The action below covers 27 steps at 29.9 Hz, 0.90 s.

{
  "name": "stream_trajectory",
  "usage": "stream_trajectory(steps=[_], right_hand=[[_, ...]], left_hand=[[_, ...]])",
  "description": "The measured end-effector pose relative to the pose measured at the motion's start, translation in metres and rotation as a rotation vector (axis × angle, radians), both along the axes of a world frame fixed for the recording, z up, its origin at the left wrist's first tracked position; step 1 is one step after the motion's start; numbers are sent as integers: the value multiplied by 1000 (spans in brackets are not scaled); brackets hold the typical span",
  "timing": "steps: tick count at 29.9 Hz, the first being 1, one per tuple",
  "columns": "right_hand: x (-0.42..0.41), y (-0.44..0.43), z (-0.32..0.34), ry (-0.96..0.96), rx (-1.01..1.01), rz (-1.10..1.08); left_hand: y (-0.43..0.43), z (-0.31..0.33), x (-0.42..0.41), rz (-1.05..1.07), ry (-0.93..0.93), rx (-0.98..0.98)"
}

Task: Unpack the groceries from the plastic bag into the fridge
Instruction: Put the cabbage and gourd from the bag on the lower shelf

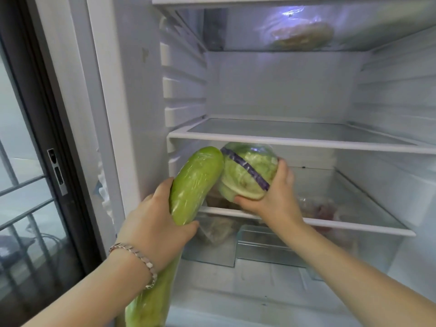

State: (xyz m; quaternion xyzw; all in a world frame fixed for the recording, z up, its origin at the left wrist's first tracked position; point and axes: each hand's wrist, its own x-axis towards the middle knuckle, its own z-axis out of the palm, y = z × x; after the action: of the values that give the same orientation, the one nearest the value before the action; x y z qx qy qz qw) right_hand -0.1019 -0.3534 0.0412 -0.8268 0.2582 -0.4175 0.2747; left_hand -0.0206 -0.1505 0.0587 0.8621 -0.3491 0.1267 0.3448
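Observation:
The fridge stands open in front of me. My left hand [157,218] grips a long light-green gourd [195,182] wrapped in clear film; its top end points up toward the middle shelf [295,140] and its lower end runs down past my wrist. My right hand [273,197] holds a film-wrapped cabbage [245,171] with a purple tape band, at the front edge of the lower shelf [354,226]. Gourd and cabbage touch each other. The plastic bag is out of view.
A bagged flat round food item [302,34] lies on the top shelf. Bagged food [318,208] sits at the back of the lower shelf, with clear drawers [259,246] beneath. A dark-framed glass door [35,185] stands at the left.

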Motion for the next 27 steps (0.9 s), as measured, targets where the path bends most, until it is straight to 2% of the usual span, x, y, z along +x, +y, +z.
stream_trajectory(steps=[5,10,13,16,19,23,27], right_hand=[[71,-28,8,48,11,-16],[119,-36,13,190,46,-42],[118,-43,10,242,125,8],[98,-46,3,385,68,2],[82,-47,2,431,23,-53],[94,-40,16,438,206,-120],[114,-43,27,298,380,-93]], left_hand=[[-2,1,-1,21,-3,22],[-4,0,-2,58,13,-2],[-5,-1,-3,74,14,-10],[-6,-2,-4,94,7,7],[-7,-2,-6,109,6,12],[-8,-1,-5,123,6,18],[-7,-1,-5,116,-2,26]])
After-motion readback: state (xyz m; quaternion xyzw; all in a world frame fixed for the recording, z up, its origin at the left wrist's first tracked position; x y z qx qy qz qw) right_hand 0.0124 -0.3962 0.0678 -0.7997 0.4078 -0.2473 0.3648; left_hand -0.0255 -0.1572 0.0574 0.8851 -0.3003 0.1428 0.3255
